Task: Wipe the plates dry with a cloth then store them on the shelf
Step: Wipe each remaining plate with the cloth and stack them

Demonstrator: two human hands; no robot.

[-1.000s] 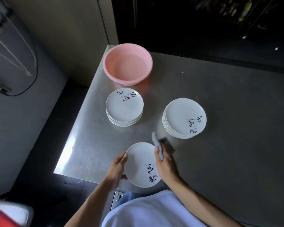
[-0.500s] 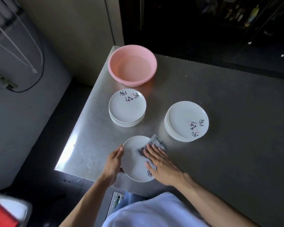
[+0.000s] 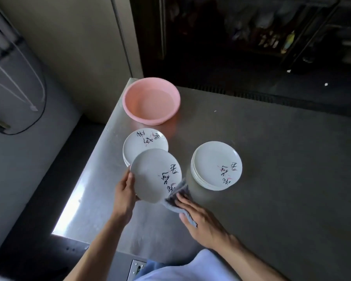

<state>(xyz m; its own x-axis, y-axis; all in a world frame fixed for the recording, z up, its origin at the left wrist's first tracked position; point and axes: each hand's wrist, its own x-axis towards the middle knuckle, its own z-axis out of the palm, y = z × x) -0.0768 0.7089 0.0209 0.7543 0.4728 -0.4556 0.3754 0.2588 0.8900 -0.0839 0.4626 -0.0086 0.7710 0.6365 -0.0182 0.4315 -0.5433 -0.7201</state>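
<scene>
My left hand (image 3: 125,188) grips the left rim of a white plate (image 3: 150,175) with black and pink writing, held tilted above the steel table (image 3: 272,179). My right hand (image 3: 203,222) presses a grey cloth (image 3: 177,196) flat against the plate's lower right edge. Behind the held plate, partly covered by it, sits a stack of like plates (image 3: 145,141). A second stack of plates (image 3: 216,165) stands to the right, apart from the cloth.
A pink plastic basin (image 3: 151,100) sits at the table's far left corner. The table's left edge (image 3: 85,179) drops to a dark floor. Dark shelving (image 3: 251,37) lies beyond the far edge. My pale shirt (image 3: 190,268) fills the bottom.
The plate has risen and shifted away from me, now overlapping the left stack. My right hand with the cloth slid from the plate's middle to its lower right edge.
</scene>
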